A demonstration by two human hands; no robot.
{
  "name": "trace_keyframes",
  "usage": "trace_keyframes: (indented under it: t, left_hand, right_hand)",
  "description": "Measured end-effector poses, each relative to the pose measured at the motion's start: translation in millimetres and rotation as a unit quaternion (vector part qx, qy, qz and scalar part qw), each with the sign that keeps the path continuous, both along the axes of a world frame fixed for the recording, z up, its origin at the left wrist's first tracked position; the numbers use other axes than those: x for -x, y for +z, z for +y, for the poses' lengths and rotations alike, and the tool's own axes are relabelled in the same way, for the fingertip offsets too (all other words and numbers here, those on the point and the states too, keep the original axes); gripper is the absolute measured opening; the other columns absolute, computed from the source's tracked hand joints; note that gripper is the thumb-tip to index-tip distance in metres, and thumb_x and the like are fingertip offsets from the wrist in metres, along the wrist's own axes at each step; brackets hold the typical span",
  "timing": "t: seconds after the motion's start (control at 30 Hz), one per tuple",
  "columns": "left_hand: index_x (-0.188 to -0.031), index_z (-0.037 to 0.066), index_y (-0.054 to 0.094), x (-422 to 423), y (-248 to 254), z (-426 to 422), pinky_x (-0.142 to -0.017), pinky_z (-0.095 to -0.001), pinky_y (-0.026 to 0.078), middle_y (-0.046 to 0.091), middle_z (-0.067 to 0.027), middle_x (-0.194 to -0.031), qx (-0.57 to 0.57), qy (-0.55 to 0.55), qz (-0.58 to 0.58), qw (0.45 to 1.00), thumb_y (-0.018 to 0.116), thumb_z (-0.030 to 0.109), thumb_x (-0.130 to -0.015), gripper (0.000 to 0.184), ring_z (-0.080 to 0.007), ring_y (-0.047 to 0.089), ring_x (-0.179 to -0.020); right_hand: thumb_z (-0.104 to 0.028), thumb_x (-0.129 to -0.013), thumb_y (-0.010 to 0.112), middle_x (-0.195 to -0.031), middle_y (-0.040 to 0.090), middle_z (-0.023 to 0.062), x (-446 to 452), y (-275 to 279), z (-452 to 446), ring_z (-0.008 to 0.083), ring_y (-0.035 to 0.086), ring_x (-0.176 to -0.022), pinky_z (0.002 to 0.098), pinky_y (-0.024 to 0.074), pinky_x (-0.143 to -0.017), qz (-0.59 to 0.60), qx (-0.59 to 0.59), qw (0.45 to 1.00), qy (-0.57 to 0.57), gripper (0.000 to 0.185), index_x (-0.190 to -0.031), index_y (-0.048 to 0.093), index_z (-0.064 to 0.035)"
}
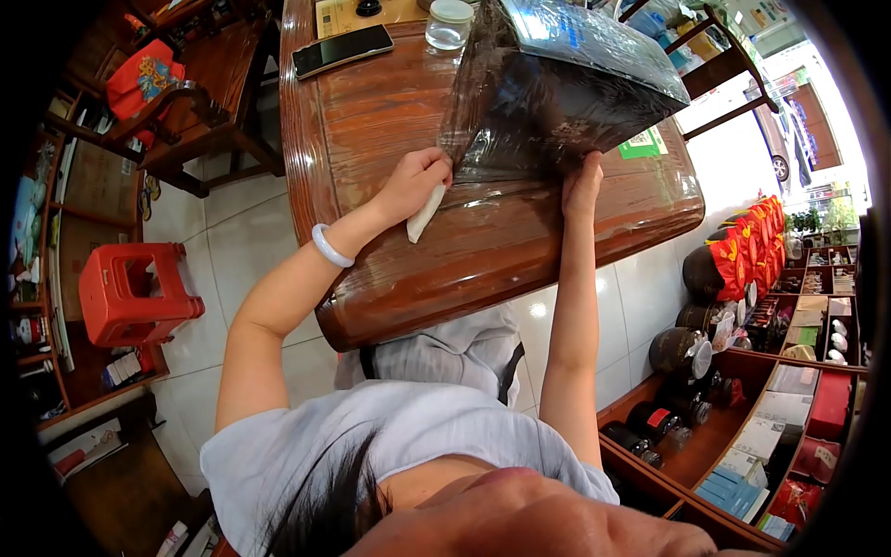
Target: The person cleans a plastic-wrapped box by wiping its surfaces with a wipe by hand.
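Note:
A dark box with a blue-and-silver top stands at the far side of the wooden table, partly covered in clear plastic film. My left hand, below a pale bangle, is closed at the film's near left edge. A folded white tissue or cloth sticks out from under its fingers. My right hand is closed at the lower near edge of the box, thumb up against the film. What its fingers hold underneath is hidden, but film gathers there.
On the wooden table lie a phone, a lidded clear jar and a green-and-white QR card. A red stool stands left. Shelves with boxes and dark jars line the right.

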State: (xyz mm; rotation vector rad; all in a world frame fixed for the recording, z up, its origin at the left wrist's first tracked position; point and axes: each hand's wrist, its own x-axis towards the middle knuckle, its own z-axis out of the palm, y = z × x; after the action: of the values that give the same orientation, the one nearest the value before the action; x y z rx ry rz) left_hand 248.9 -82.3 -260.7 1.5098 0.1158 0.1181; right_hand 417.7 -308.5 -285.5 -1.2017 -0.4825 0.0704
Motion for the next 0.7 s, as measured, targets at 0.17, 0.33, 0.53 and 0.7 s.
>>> trace_keyframes:
  t: [0.17, 0.33, 0.53, 0.7]
  left_hand:
    - [-0.071, 0.002, 0.053, -2.4, -2.8, 4.7, -0.061, -0.0251, 0.039, 0.053, -0.0025, -0.068, -0.016, -0.024, -0.003, 1.000, 0.047, 0.017, -0.083, 0.020, -0.0101, 0.047, -0.066]
    - [-0.071, 0.001, 0.053, -1.5, -0.4, 6.0, -0.063, -0.0250, 0.040, 0.054, -0.0028, -0.068, -0.042, -0.041, -0.014, 0.998, 0.048, 0.016, -0.081, 0.019, -0.0108, 0.047, -0.067]
    - [-0.073, 0.001, 0.054, -0.7, -0.5, 5.9, -0.062, -0.0260, 0.040, 0.055, -0.0041, -0.068, -0.053, -0.039, -0.029, 0.997, 0.053, 0.018, -0.081, 0.020, -0.0109, 0.049, -0.068]
    - [-0.075, 0.004, 0.053, 0.5, 2.7, 4.0, -0.058, -0.0221, 0.038, 0.052, 0.0010, -0.067, -0.122, -0.027, -0.009, 0.992, 0.057, 0.023, -0.086, 0.022, -0.0064, 0.045, -0.064]
  right_hand:
    - [-0.056, -0.083, 0.050, -0.127, 0.044, 0.0132, -2.3, -2.2, -1.0, 0.0250, 0.044, -0.116, 0.0392, 0.0352, -0.099, 0.000, -0.004, 1.000, 0.001, 0.077, -0.126, 0.037, 0.0060]
    - [-0.055, -0.084, 0.049, -0.128, 0.044, 0.0130, -0.9, -0.4, -1.0, 0.0246, 0.043, -0.116, 0.0385, 0.0344, -0.100, -0.001, -0.002, 1.000, 0.001, 0.075, -0.126, 0.036, 0.0058]
    - [-0.052, -0.087, 0.048, -0.124, 0.047, 0.0116, 1.9, 0.9, 0.8, 0.0216, 0.044, -0.113, 0.0348, 0.0337, -0.098, -0.011, -0.009, 1.000, -0.010, 0.068, -0.122, 0.043, 0.0064]
    - [-0.051, -0.088, 0.047, -0.120, 0.050, 0.0105, 3.8, 1.1, 1.8, 0.0190, 0.046, -0.110, 0.0319, 0.0333, -0.097, -0.002, -0.024, 0.999, -0.029, 0.065, -0.117, 0.048, 0.0072]
